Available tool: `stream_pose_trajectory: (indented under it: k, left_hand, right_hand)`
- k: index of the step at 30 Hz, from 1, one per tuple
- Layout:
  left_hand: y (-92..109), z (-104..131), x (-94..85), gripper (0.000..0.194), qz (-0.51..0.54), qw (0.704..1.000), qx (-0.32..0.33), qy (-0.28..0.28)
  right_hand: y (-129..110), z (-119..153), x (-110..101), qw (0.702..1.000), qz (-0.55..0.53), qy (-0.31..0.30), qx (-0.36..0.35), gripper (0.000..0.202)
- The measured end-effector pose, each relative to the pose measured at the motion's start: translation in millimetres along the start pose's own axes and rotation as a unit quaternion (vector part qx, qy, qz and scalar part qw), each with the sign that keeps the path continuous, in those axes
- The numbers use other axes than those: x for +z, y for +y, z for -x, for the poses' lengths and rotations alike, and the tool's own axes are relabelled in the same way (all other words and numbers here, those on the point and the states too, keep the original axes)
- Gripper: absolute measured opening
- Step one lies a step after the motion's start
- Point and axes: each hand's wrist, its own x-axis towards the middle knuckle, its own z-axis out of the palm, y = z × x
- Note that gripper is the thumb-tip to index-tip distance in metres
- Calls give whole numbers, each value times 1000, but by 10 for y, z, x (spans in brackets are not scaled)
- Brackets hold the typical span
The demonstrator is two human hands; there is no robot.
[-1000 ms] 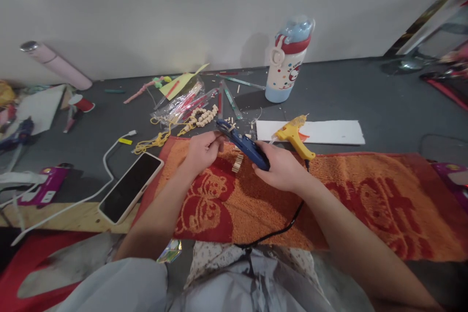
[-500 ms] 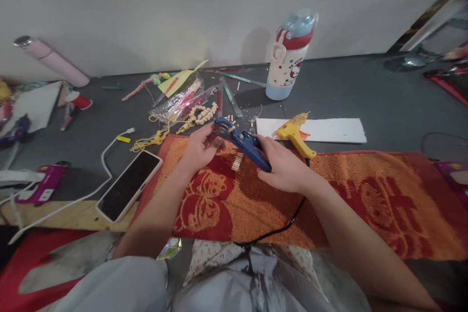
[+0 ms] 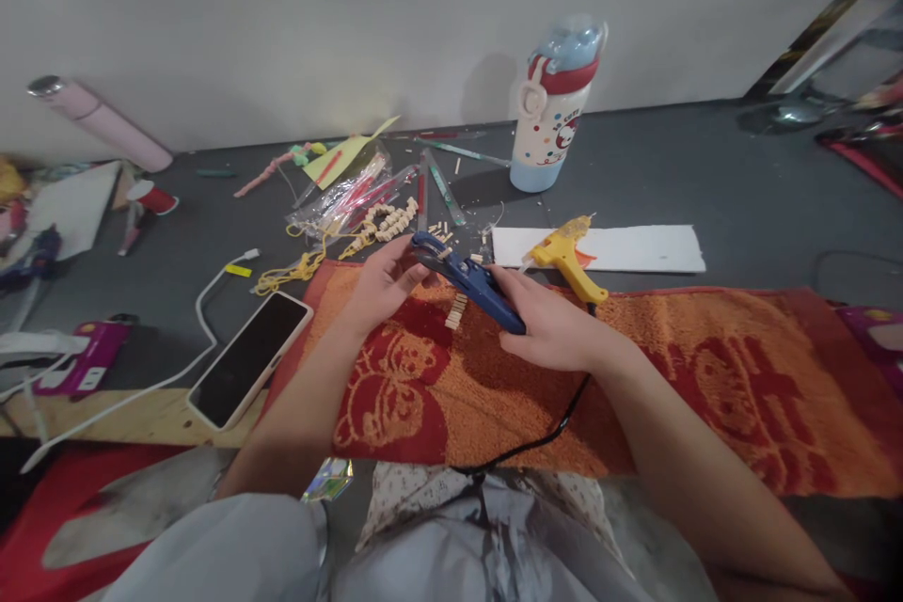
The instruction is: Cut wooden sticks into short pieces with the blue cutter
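Note:
A dark blue tool (image 3: 480, 290) with a long handle is held over the orange and red towel (image 3: 522, 404). My right hand (image 3: 546, 315) is wrapped round its handle end. At the tool's far left end, the fingers of my left hand (image 3: 385, 287) are bent together; what they pinch there, if anything, is too small to make out. A small wooden piece shows at the tool's jaw. Below the tool, a short row of small wooden pieces (image 3: 455, 310) lies on the towel. Beyond it are loose wooden bits (image 3: 441, 230) on the dark table.
A yellow glue gun (image 3: 564, 254) rests on a white strip (image 3: 649, 248). Behind stands a bottle (image 3: 554, 113). A phone (image 3: 250, 359), white cable (image 3: 204, 301), yellow cord (image 3: 289, 271) and plastic packets (image 3: 353, 193) lie left. A black cable (image 3: 543, 439) crosses the towel.
The tool has tilted slightly, its jaw end a little lower and more closed. Both hands have kept nearly the same place.

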Motion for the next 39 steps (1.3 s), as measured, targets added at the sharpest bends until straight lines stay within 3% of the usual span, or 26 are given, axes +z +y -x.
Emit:
stream_pose_trajectory:
  k: [8, 11, 15, 19, 28, 39]
  left_hand:
    - [-36, -3, -7, 45, -1, 1000, 11, 4]
    - [-17, 22, 20, 34, -90, 995, -13, 33]
    - [38, 78, 80, 22, -262, 960, -27, 91]
    - [90, 105, 95, 25, -320, 943, -9, 91]
    - [226, 64, 40, 32, -220, 974, -49, 34]
    - [153, 75, -26, 49, -41, 998, -53, -17]
  right_hand:
    - [-8, -4, 17, 1000, 6, 8, 8, 75]
    - [-31, -14, 32, 999, 28, 29, 33, 72]
    - [-49, -25, 62, 996, 49, 47, 55, 69]
    - [-48, -24, 93, 997, 35, 45, 50, 71]
    - [-11, -19, 90, 999, 1, 33, 21, 78]
    - [51, 1, 51, 999, -26, 29, -29, 82]
